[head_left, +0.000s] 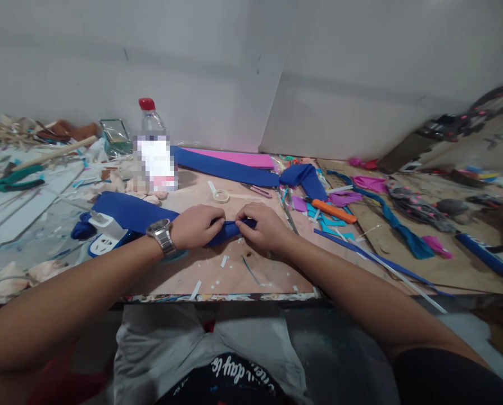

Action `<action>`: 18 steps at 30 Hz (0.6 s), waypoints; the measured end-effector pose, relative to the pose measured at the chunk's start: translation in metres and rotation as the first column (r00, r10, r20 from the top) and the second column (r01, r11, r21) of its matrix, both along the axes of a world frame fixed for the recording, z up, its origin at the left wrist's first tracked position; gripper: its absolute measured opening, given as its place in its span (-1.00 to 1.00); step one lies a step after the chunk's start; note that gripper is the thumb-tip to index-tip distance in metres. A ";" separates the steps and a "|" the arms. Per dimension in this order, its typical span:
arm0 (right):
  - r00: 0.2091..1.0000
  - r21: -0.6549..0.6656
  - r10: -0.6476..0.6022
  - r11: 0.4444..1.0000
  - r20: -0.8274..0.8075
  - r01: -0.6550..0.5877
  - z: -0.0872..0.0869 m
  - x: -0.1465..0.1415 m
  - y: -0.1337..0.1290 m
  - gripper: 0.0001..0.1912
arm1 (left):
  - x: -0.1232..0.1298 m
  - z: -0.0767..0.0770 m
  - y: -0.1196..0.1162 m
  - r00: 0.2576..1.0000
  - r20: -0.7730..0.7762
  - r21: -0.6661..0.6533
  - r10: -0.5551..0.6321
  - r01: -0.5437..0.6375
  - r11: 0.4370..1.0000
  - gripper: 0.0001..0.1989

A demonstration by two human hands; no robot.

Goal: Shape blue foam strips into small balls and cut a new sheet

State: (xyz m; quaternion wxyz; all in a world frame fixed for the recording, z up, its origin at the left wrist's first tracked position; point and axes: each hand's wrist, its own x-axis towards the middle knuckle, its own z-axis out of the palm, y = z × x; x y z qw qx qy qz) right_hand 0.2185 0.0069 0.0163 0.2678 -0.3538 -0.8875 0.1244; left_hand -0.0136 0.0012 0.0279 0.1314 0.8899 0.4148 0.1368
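Both of my hands work on a strip of blue fabric (120, 211) that runs from the left side of the table to the middle. My left hand (198, 225), with a metal watch on its wrist, pinches the fabric between thumb and fingers. Close beside it, my right hand (262, 228) grips the folded end of the same strip. A short folded stretch of blue shows between the two thumbs. Just behind my hands lies a small roll of tape (221, 196). The undersides of the fingers are hidden.
A red-capped bottle (147, 104) stands at the back left near a power strip (108, 239). Green-handled pliers (17, 180) lie far left. Behind are another blue strip (226, 167) and a pink strip (243, 158). An orange utility knife (331, 210) lies right among fabric scraps.
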 end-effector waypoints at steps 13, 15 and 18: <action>0.999 0.006 -0.049 0.999 0.010 0.049 0.000 0.000 0.001 -0.91 | -0.005 -0.004 0.006 0.996 -0.028 0.014 0.081 -0.080 0.997 -0.76; 0.999 -0.010 -0.032 0.999 0.014 0.032 0.000 0.000 0.000 -0.91 | -0.003 -0.004 0.004 1.000 -0.003 0.007 -0.002 0.002 1.000 -0.73; 0.999 -0.030 0.031 0.999 0.034 -0.030 0.000 -0.001 -0.002 -0.89 | 0.000 -0.005 0.000 0.996 0.037 0.003 -0.083 0.083 0.997 -0.67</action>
